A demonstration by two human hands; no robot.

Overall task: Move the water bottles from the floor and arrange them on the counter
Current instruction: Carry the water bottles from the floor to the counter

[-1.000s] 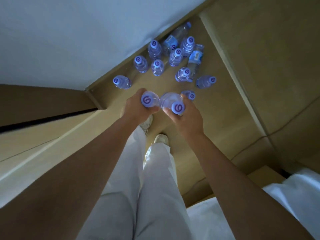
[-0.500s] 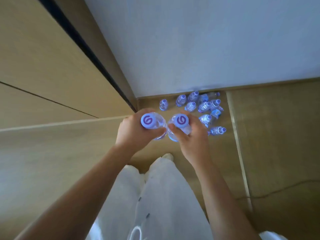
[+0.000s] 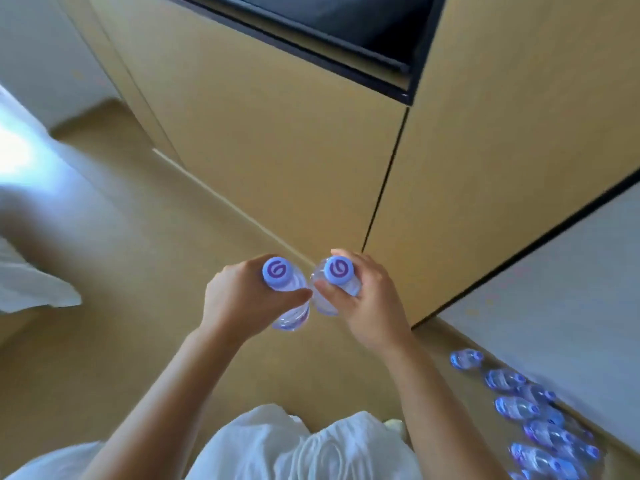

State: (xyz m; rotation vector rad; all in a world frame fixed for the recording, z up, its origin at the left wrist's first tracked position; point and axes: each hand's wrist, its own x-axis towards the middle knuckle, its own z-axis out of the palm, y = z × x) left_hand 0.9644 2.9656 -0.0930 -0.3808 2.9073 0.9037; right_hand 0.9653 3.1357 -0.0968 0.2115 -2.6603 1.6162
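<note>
My left hand (image 3: 239, 303) grips a clear water bottle (image 3: 289, 310) with a pale cap that bears a purple swirl, held upright in front of me. My right hand (image 3: 372, 306) grips a second bottle (image 3: 334, 275) of the same kind, close beside the first. Both bottles are well above the floor. Several more bottles (image 3: 526, 414) stand and lie on the wooden floor at the lower right, along the white wall. A dark recessed opening (image 3: 346, 26) in the wooden cabinet shows at the top; I cannot tell whether it is the counter.
Tan wooden cabinet doors (image 3: 277, 133) fill the middle of the view. A white wall (image 3: 571, 278) stands at the right. White bedding (image 3: 24, 282) lies at the left. My white trousers (image 3: 277, 448) show at the bottom. The floor (image 3: 121, 323) is tan wood.
I have turned left with a bottle in each hand. The floor bottles have slid from the middle to the lower right, and the cabinet with its dark opening has come into view.
</note>
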